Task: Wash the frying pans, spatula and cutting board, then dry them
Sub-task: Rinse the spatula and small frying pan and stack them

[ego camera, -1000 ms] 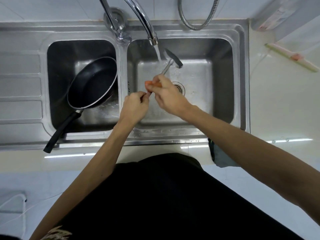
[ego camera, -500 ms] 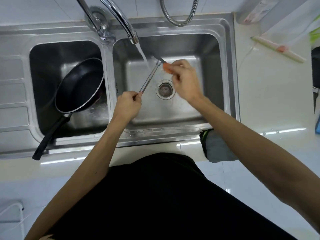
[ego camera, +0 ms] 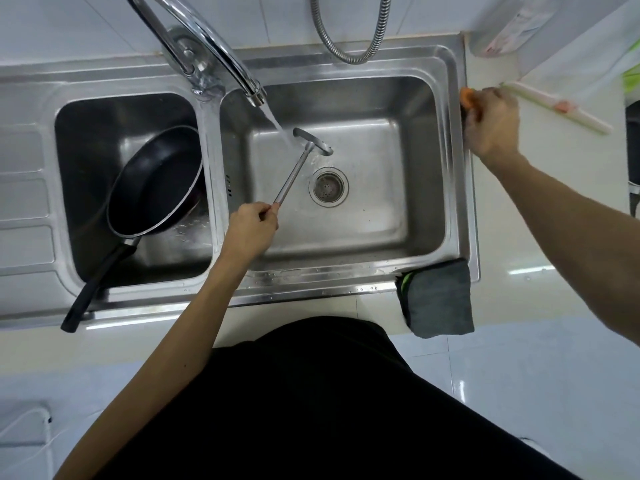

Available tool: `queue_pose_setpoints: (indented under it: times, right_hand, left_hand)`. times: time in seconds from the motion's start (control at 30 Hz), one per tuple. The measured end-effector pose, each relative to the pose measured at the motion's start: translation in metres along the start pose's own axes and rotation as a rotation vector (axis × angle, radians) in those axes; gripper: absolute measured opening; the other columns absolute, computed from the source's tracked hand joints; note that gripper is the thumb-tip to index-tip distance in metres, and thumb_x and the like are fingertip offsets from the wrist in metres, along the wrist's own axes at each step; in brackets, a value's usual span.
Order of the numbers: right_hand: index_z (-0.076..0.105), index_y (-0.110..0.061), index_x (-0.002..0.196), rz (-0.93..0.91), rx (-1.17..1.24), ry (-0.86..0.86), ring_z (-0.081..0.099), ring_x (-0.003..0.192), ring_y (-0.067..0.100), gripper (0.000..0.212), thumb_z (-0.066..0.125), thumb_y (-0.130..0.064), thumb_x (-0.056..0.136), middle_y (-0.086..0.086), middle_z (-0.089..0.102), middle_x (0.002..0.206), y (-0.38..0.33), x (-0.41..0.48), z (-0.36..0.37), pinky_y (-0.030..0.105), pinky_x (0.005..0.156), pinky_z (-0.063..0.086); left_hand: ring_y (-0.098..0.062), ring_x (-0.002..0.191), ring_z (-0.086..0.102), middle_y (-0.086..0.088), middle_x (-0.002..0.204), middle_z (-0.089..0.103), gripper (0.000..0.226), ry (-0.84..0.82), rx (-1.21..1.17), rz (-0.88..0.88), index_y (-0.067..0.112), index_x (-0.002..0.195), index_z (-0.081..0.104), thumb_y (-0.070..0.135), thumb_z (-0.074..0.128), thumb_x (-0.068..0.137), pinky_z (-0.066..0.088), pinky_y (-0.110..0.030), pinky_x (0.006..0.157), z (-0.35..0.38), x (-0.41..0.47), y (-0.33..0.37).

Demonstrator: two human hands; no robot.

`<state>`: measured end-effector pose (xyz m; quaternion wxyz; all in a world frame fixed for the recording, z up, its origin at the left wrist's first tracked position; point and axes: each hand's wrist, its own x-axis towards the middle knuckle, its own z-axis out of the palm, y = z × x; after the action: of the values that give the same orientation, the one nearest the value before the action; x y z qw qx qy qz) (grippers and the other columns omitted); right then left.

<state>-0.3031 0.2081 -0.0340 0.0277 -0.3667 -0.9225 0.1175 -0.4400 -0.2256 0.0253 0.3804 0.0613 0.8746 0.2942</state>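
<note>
My left hand (ego camera: 251,228) grips the end of a metal spatula (ego camera: 299,161) and holds its blade under the running water in the right sink basin (ego camera: 391,216). My right hand (ego camera: 490,124) is at the right rim of the sink, over the counter, closed on an orange sponge (ego camera: 467,97) that shows only at its edge. A black frying pan (ego camera: 154,181) leans tilted in the left basin (ego camera: 83,140), its black handle sticking out over the front rim.
The tap (ego camera: 221,53) runs into the right basin above the drain (ego camera: 328,185). A grey cloth (ego camera: 438,299) hangs over the front right corner of the sink. A pale board edge (ego camera: 557,107) lies on the counter at the right. A drainboard (ego camera: 24,188) is at the left.
My right hand has left the spatula and moved right with the orange sponge to the sink's right rim. The spatula blade has turned under the water; my left hand still holds it.
</note>
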Motion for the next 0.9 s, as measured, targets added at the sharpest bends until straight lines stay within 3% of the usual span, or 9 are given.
queue_pose_setpoints:
  times: [0.23, 0.37, 0.47, 0.57, 0.67, 0.77, 0.83, 0.9]
  right_hand:
    - [0.063, -0.001, 0.110, 0.090, -0.020, -0.056, 0.056, 0.103, 0.048, 0.036, 0.046, -0.022, 0.086, 0.026, 0.060, 0.117, -0.008, -0.004, 0.003, 0.052, 0.088, 0.049]
    - [0.063, -0.006, 0.114, 0.083, 0.012, 0.097, 0.056, 0.108, 0.041, 0.038, 0.051, -0.034, 0.090, 0.019, 0.063, 0.115, -0.042, -0.021, 0.001, 0.048, 0.089, 0.044]
    - [0.066, -0.009, 0.117, 0.021, 0.353, 0.020, 0.065, 0.096, 0.028, 0.032, 0.058, -0.029, 0.094, 0.011, 0.072, 0.105, -0.097, -0.050, 0.018, 0.041, 0.093, 0.051]
    - [0.067, -0.008, 0.116, 0.229, 0.778, -0.360, 0.066, 0.072, 0.016, 0.022, 0.066, -0.012, 0.094, 0.005, 0.071, 0.086, -0.175, -0.087, 0.035, 0.039, 0.083, 0.058]
    - [0.063, 0.000, 0.120, 0.495, 1.204, -0.665, 0.073, 0.078, 0.025, 0.023, 0.061, -0.010, 0.099, 0.016, 0.071, 0.096, -0.241, -0.112, 0.046, 0.032, 0.070, 0.061]
    - [0.061, 0.008, 0.109, 0.769, 1.572, -0.748, 0.073, 0.085, 0.032, 0.021, 0.048, -0.007, 0.104, 0.025, 0.069, 0.106, -0.276, -0.109, 0.041, 0.026, 0.049, 0.053]
    - [0.058, 0.006, 0.103, 0.942, 1.733, -0.740, 0.071, 0.060, 0.020, 0.020, 0.042, -0.005, 0.106, 0.021, 0.066, 0.097, -0.287, -0.099, 0.035, 0.021, 0.035, 0.043]
    - [0.053, 0.003, 0.102, 1.018, 1.799, -0.782, 0.062, 0.041, 0.014, 0.018, 0.039, -0.007, 0.107, 0.014, 0.062, 0.085, -0.292, -0.091, 0.032, 0.020, 0.032, 0.042]
  left_hand:
    - [-0.016, 0.059, 0.055, -0.013, 0.088, 0.072, 0.037, 0.022, -0.017, -0.008, 0.003, 0.096, 0.072, 0.032, 0.052, 0.105, 0.045, -0.026, 0.056, -0.004, 0.003, 0.000]
    - [-0.016, 0.051, 0.053, -0.012, 0.081, 0.069, 0.028, 0.014, -0.174, -0.048, 0.007, 0.096, 0.070, 0.030, 0.056, 0.103, 0.046, -0.030, 0.049, -0.002, 0.000, 0.001]
    - [-0.013, 0.049, 0.053, -0.007, 0.083, 0.067, 0.015, -0.011, -0.357, -0.100, 0.014, 0.106, 0.064, 0.028, 0.060, 0.101, 0.043, -0.028, 0.043, 0.000, -0.004, 0.003]
    - [-0.014, 0.051, 0.052, -0.008, 0.082, 0.067, 0.022, -0.092, -0.583, -0.189, 0.007, 0.108, 0.058, 0.028, 0.062, 0.101, 0.040, -0.025, 0.040, 0.000, -0.003, 0.012]
    - [-0.012, 0.051, 0.051, -0.008, 0.079, 0.066, 0.020, -0.192, -0.821, -0.253, 0.004, 0.105, 0.060, 0.023, 0.061, 0.101, 0.037, -0.021, 0.038, 0.002, -0.002, 0.023]
    - [-0.008, 0.050, 0.051, -0.008, 0.079, 0.063, 0.019, -0.279, -1.086, -0.321, 0.001, 0.105, 0.065, 0.017, 0.055, 0.103, 0.038, -0.018, 0.037, 0.003, -0.002, 0.035]
    - [-0.006, 0.050, 0.053, -0.009, 0.083, 0.065, 0.020, -0.326, -1.235, -0.389, 0.002, 0.105, 0.065, 0.016, 0.050, 0.105, 0.040, -0.016, 0.038, 0.001, 0.001, 0.043]
    - [-0.006, 0.050, 0.057, -0.011, 0.085, 0.068, 0.021, -0.355, -1.317, -0.420, 0.001, 0.107, 0.063, 0.015, 0.047, 0.106, 0.044, -0.016, 0.040, -0.002, 0.006, 0.050]
